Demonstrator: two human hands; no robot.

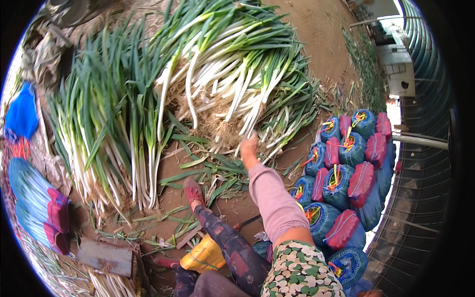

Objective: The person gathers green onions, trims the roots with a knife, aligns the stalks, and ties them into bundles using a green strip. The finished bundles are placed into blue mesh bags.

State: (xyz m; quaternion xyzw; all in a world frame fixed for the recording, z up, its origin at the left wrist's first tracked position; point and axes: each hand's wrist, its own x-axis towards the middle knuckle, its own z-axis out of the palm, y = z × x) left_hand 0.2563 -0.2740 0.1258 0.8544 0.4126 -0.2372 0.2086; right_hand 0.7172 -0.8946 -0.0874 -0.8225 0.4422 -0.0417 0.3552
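My right hand (248,145), at the end of a pink sleeve, reaches to the root ends of long green onions (256,111) with white stalks. It is blurred, and whether its fingers grip a stalk cannot be told. My left hand is out of view. Beyond my right hand lies a large heap of green onions (222,70), leaves pointing away and roots towards me. Another thick row of green onions (107,148) lies to the left. Loose leaves and stalks (226,178) are scattered on the soil near my red shoe (193,191).
Blue net sacks (339,178) and pink-red net bundles (362,183) are stacked at the right. Wrapped bundles (33,200) and a blue bag (22,111) lie far left. A worn metal-topped box (105,258) and a yellow container (206,254) are near my legs. Part of a hand (370,293) shows bottom right.
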